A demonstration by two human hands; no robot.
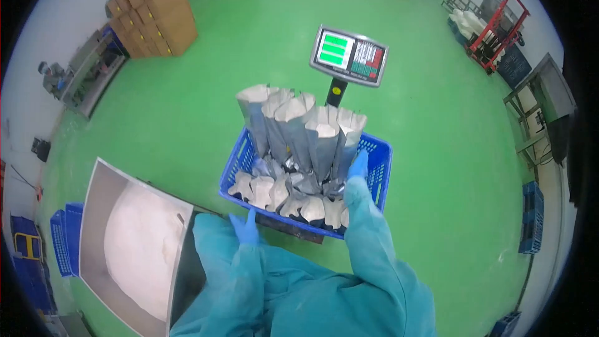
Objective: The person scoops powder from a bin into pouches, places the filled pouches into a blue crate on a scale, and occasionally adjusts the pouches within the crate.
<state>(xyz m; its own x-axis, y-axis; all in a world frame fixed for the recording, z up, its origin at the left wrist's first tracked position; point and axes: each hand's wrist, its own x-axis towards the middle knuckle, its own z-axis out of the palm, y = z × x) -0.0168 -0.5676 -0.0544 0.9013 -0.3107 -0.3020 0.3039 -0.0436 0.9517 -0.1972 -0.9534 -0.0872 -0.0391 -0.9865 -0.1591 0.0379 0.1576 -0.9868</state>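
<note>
A blue plastic basket (386, 178) holds silver foil bags filled with white powder. Several tall bags (294, 128) stand upright at the back, their tops unsealed. Along the near side, shorter-looking bags (262, 192) stand with their mouths facing up. My left hand (245, 229), in a blue glove, is at the basket's near left edge with thumb and fingers apart, holding nothing. Inside the right end of the basket, my gloved right hand (358, 166) lies against the rightmost tall bag (347, 143), fingers stretched upward along its side.
Behind the basket rises a scale display (349, 56) on a post. A steel bin (90, 237) of white powder (143, 246) stands at my left. Stacked cartons (156, 15), a red lift truck (499, 31) and a steel table (549, 97) are farther off. Two people are at far left.
</note>
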